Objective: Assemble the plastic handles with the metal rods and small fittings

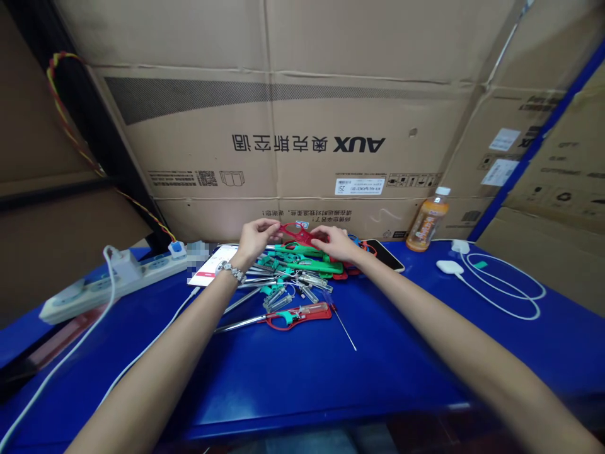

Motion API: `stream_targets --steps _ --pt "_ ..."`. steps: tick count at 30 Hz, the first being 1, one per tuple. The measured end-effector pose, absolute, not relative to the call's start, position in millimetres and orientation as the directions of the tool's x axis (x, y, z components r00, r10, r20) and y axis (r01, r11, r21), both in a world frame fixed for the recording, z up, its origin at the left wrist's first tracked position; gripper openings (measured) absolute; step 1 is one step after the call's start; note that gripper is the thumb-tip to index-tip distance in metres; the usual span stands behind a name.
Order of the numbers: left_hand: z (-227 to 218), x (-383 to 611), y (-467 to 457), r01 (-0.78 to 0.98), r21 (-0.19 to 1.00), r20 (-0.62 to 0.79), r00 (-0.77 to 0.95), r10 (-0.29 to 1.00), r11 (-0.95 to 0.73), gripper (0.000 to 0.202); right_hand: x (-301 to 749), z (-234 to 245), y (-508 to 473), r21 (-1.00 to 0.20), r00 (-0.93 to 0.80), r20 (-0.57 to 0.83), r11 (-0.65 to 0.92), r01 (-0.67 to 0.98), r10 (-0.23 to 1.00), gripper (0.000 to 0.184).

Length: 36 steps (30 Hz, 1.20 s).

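The fingers of your left hand (pixel 259 241) and right hand (pixel 337 243) pinch a red plastic piece (pixel 300 235) over the pile's (pixel 326 268) far side, while the near red shell (pixel 316 316) looks filled but not closed on the blue surface (pixel 302 372).

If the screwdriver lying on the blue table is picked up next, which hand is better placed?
Probably the right hand: it is nearer the screwdriver, though it would have to release the red plastic part that both hands hold. From the left hand, the pile of lighter parts lies in the way.
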<state>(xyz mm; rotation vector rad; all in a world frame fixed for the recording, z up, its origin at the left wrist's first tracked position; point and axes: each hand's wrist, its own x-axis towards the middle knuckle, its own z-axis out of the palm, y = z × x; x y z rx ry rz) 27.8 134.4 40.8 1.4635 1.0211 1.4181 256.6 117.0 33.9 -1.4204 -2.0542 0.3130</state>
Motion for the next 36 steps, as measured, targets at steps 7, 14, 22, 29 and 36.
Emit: stream_targets --steps 7,14,22,29,36 --pt "36 1 89 -0.106 0.932 0.355 0.057 0.933 -0.348 0.048 246 52 79 -0.606 -0.433 0.375 0.57 0.555 0.82 0.037" --pt "23 -27 41 0.147 0.878 0.42 0.219 0.88 -0.456 0.035 238 28 35 -0.778 -0.451 0.243 0.45 0.439 0.859 0.056" --pt "31 -42 27 0.287 0.904 0.128 0.524 0.842 -0.316 0.028 249 9 16 -0.756 -0.447 0.331 0.517 0.402 0.831 0.032" --pt "29 -38 20 0.445 0.836 0.013 0.57 0.821 -0.322 0.024 250 7 7 -0.474 -0.601 0.373 0.702 0.531 0.707 0.027" --pt "24 -38 14 0.592 0.68 0.003 0.588 0.809 -0.433 0.024 245 5 5 -0.431 -0.656 0.274 0.7 0.57 0.703 0.026"
